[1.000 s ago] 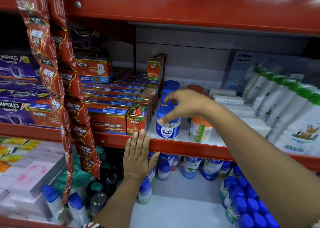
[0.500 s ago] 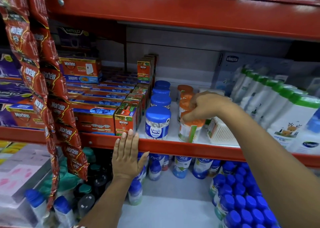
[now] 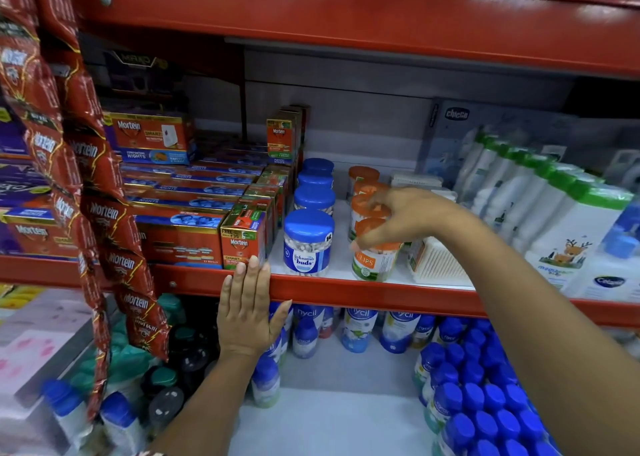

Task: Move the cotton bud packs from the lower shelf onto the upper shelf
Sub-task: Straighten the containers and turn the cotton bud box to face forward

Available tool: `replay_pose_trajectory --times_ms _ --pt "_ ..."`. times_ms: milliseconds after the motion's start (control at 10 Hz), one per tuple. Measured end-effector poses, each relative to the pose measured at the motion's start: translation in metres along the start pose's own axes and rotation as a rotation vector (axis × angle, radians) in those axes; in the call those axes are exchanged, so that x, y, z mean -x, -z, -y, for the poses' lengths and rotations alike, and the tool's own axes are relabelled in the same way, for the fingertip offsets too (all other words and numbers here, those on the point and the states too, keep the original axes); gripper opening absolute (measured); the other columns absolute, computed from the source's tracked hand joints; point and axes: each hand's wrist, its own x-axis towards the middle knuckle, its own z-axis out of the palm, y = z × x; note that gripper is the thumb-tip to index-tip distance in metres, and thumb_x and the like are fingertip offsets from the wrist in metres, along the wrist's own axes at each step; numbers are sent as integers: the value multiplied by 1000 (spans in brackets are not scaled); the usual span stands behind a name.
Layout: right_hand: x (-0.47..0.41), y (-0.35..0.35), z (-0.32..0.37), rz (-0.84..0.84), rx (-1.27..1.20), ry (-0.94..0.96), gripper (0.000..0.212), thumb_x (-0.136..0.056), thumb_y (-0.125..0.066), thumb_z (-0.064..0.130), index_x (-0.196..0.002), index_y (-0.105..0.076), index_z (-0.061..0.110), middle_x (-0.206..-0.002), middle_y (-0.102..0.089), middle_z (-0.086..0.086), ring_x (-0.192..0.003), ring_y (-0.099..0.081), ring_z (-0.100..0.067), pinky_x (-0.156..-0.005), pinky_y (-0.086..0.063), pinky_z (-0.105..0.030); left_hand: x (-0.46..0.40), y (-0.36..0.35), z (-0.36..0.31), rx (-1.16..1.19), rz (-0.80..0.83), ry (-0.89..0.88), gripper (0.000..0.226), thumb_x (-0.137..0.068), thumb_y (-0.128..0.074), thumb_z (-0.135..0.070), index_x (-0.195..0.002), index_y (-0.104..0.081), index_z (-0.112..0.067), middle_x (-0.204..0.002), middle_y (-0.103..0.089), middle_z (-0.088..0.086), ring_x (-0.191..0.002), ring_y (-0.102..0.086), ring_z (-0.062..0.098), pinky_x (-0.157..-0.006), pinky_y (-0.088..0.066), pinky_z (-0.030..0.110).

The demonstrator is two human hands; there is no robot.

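red painted steel shelving (image 3: 346, 291): the front lip of the middle shelf crosses the frame, white deck behind it. stacked red and blue cardboard mortein boxes (image 3: 180, 233) fill its left half; white squeeze bottles with green caps (image 3: 554, 206) fill its right.

between them, two front-to-back rows of cotton bud packs stand on the white deck. left row: clear round jars with blue lids (image 3: 308, 244). right row: clear round jars with orange lids (image 3: 372, 247), the front one reading "tulips". beside that one, a clear rectangular box of cotton buds (image 3: 433, 259).

all jars stand upright, long axis vertical, lids up, labels facing forward.

right hand (image 3: 401, 218): directly over the front orange-lidded jar, fingers curled around its lid from above, touching; grasp looks loose, not clenched. this hand is the nearer one; the jar sits straight below the palm.

left hand (image 3: 247, 313): flat and empty, palm pressed to the red lip, fingertips beside the mortein boxes, well left of the orange-lidded jars.
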Motion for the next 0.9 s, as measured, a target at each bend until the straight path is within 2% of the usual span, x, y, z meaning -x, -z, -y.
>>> replay_pose_trajectory --times_ms 100,200,300,400,600,800,900 --pt "-2 -5 -3 21 7 17 67 -74 -72 36 -136 -47 30 -137 -51 -2 -118 -53 -22 -96 -49 -37 0 0 0 5 4 3 67 -103 -22 -50 -155 -6 -12 -164 1 3 -151 -3 20 -123 -6 37" --pt "0 -5 -4 54 -114 57 74 -72 -74 32 -140 -44 30 -143 -47 2 -125 -49 -21 -101 -47 -39 0 0 -1 2 2 1 67 -103 -22 -50 -155 -6 -12 -164 1 4 -151 -3 20 -123 -6 37" --pt "1 -9 -3 2 -69 46 77 -73 -74 51 -139 -45 27 -143 -48 1 -127 -48 -22 -101 -44 -37 0 0 1 -1 7 2 67 -103 -23 -50 -155 -6 -11 -164 1 4 -151 -3 21 -123 -6 37" --pt "1 -12 -5 -11 -95 61 66 -78 -72 43 -137 -49 25 -139 -51 -2 -122 -51 -22 -97 -46 -36 1 0 0 2 14 4 67 -103 -22 -50 -155 -6 -12 -164 1 3 -151 -3 20 -123 -6 37" --pt "5 -14 -4 14 -221 77 63 -77 -73 28 -136 -50 24 -137 -52 -1 -118 -53 -20 -95 -50 -36 1 1 1 12 45 11 67 -103 -22 -51 -155 -5 -12 -164 2 3 -151 -2 20 -123 -5 37" --pt "9 -21 -11 -4 -267 105 73 -77 -74 31 -142 -41 25 -145 -46 -1 -127 -49 -21 -103 -46 -42 -1 11 -3 21 124 35 67 -103 -21 -50 -155 -3 -12 -164 5 3 -151 0 20 -123 -3 38" --pt "23 -32 -19 -194 -296 145 71 -78 -74 38 -140 -44 24 -144 -47 0 -129 -46 -20 -102 -43 -37 -2 20 -6 31 184 56 67 -103 -19 -50 -155 -1 -12 -163 7 3 -151 2 20 -123 -1 38"
